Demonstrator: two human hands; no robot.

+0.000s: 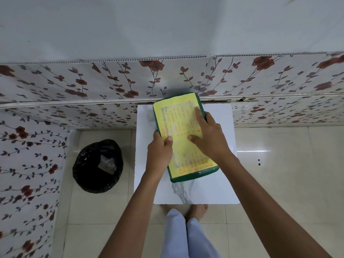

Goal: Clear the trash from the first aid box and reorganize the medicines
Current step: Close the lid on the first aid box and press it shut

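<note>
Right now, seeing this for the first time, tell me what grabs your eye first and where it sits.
The green box with a bright yellow handwritten sheet covering its lid stands out first, lying on the white marble-look table at centre. The left hand grips its left edge while the right hand lies flat on the lid. On the floor to the left sits a bin lined with a black bag.

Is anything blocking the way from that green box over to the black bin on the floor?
Nothing visible does. The green box lies shut on the white table, with the left hand gripping its left edge and the right hand flat on its yellow lid. The black-lined bin stands open on bare floor to the left.
</note>
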